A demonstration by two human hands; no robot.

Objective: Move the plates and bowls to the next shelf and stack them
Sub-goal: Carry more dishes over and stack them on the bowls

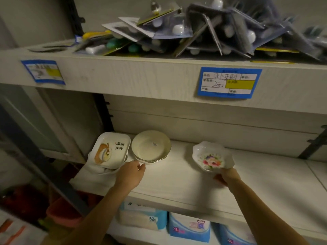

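Right hand (225,175) pinches near rim of floral dish (212,156), dish tilted, well right of cream bowl stack (151,146) on white shelf (177,181); left hand (131,172) loosely curled, empty, just before stack; rectangular plates (110,151) touching stack's left side; task looks early, nothing gathered right yet; stack counts unclear, right fingers under dish hidden, whether dish rests on shelf unclear

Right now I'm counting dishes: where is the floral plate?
On the middle shelf, right of the cream bowl, its near edge held in the right hand.
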